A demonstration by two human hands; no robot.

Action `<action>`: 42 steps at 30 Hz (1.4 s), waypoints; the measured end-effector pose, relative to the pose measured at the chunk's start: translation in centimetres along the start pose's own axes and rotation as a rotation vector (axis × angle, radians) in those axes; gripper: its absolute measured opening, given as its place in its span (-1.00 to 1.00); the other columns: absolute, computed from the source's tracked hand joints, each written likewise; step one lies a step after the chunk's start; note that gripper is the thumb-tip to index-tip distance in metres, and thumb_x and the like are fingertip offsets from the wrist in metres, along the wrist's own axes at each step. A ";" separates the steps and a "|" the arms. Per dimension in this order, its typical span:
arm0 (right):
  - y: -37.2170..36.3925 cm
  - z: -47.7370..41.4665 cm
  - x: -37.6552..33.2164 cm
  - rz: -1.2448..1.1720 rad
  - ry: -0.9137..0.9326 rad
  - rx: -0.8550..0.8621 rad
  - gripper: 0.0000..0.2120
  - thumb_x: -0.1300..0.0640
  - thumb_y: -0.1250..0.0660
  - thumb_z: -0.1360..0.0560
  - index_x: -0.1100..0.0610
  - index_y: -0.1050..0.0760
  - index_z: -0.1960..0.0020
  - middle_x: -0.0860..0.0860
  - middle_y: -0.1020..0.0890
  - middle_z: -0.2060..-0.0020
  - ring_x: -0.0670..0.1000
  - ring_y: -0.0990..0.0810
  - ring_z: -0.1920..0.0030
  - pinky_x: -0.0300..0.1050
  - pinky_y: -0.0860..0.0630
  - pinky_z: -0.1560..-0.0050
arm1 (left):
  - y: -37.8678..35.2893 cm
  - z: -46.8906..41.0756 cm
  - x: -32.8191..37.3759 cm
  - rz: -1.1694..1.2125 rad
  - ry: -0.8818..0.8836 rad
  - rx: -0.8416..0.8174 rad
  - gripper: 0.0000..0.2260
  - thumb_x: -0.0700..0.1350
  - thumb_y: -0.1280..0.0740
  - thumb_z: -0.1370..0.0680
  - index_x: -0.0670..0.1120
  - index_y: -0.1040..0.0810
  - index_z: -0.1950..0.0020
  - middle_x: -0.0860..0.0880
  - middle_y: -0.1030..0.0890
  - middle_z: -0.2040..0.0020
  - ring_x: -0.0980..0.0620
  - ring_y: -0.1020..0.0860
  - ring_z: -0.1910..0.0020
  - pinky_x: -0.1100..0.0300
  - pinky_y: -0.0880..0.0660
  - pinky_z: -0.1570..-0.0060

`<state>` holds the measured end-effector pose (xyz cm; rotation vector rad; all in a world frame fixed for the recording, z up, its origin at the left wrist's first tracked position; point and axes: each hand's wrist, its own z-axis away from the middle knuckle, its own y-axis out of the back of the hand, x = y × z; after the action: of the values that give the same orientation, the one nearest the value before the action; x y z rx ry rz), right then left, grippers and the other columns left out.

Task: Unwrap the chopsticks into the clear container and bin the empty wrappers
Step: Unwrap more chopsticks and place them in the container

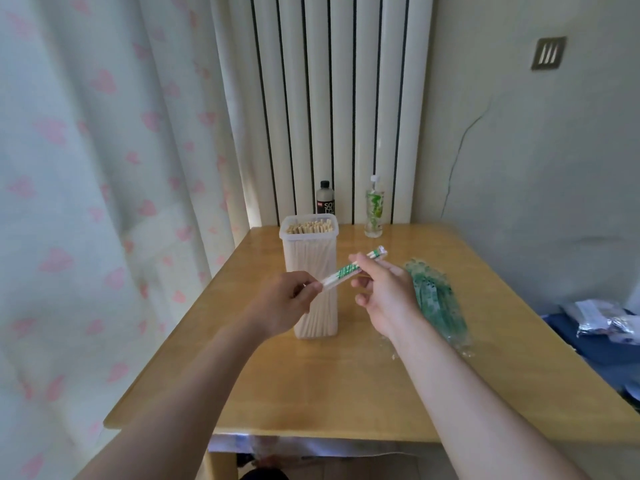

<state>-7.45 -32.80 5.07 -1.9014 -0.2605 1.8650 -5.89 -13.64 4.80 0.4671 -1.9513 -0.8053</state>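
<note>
Container (310,278): on table (346,393), back left, full of chopsticks.
Wrapped bundle (437,299): right of container.
Two bottles (325,198): behind container.
Held pair (349,269): before container.

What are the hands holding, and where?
One wrapped chopstick pair: the left hand pinches its near end, the right hand pinches around its middle.

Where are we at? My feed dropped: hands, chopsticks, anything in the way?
Left hand pinches near end of wrapped chopsticks, right hand pinches farther along. Wrapper on, held before clear container. Nothing blocking its open mouth.
</note>
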 end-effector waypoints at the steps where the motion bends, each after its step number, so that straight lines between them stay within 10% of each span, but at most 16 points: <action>1: 0.1 -0.1 -0.2 -0.011 0.005 0.009 -0.89 0.20 -0.47 -0.53 0.25 -0.72 0.04 0.06 -0.66 0.18 -0.04 -0.52 0.34 -0.19 -0.30 0.48 | 0.1 -0.1 0.0 -0.014 -0.010 -0.002 -0.77 0.00 -0.26 -0.66 0.10 -0.54 0.19 0.08 -0.58 0.37 0.04 -0.54 0.34 -0.05 -0.54 0.19; 27: 0.6 0.3 -0.3 -0.013 0.002 0.029 -0.88 0.19 -0.44 -0.56 0.24 -0.71 0.02 0.04 -0.64 0.21 -0.04 -0.53 0.31 -0.20 -0.34 0.48 | -0.3 -0.4 0.3 -0.059 -0.059 0.027 -0.71 0.00 -0.26 -0.67 0.20 -0.48 0.25 0.12 -0.45 0.42 0.13 -0.39 0.42 0.16 -0.37 0.34; 36: 0.5 0.9 1.4 0.025 -0.031 0.079 -0.89 0.16 -0.46 -0.55 0.21 -0.70 0.05 0.05 -0.64 0.25 -0.03 -0.53 0.34 -0.17 -0.36 0.43 | -1.4 -1.4 3.7 -0.206 0.093 -0.062 -0.71 -0.05 -0.23 -0.63 0.03 -0.48 -0.35 -0.02 -0.62 -0.05 -0.02 -0.58 -0.01 0.11 -0.51 0.01; 42: 2.0 1.3 0.3 -0.067 -0.046 0.129 -0.79 0.02 -0.37 -0.62 0.14 -0.69 -0.05 0.03 -0.60 0.26 -0.01 -0.53 0.34 -0.15 -0.35 0.43 | -3.2 -1.9 5.5 -0.459 -0.117 -0.014 -0.74 0.09 -0.16 -0.68 0.00 -0.57 -0.17 0.01 -0.62 0.14 -0.05 -0.57 0.15 0.03 -0.56 0.20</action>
<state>-9.05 -34.18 3.93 -1.7452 -0.2108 1.8367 -6.90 -20.00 6.62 0.8963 -1.9694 -1.1543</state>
